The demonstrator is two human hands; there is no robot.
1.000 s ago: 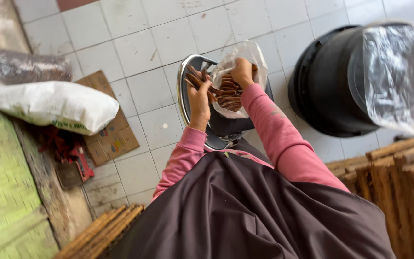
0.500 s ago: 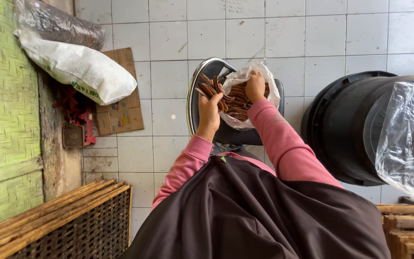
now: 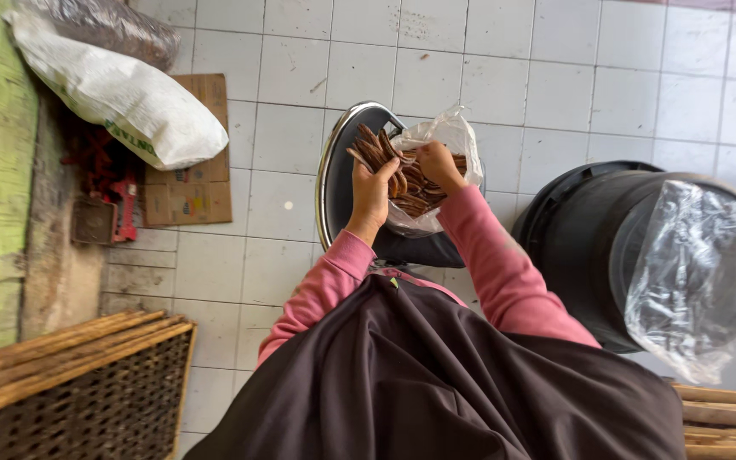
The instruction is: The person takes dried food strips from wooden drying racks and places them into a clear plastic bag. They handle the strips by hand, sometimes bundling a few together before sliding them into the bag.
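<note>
My left hand (image 3: 371, 189) grips a bunch of long brown sticks (image 3: 376, 152) whose ends fan out to the upper left. My right hand (image 3: 436, 162) holds the rim of a clear plastic bag (image 3: 445, 136) with more brown sticks (image 3: 419, 194) inside. Both hands are over a round dark metal pan (image 3: 334, 179) that sits on the white tiled floor. My pink sleeves (image 3: 504, 264) and dark garment fill the lower middle of the view.
A black bucket (image 3: 589, 230) lined with clear plastic (image 3: 700, 273) stands at the right. A white sack (image 3: 121, 98) lies on flat cardboard (image 3: 198, 192) at the upper left. Woven bamboo trays (image 3: 70, 383) sit at the lower left, wooden slats (image 3: 726, 417) at the lower right.
The view has swung, so the sack, the pan and the bucket sit differently in frame. My left hand has taken a fuller bunch of sticks at the bag's mouth.
</note>
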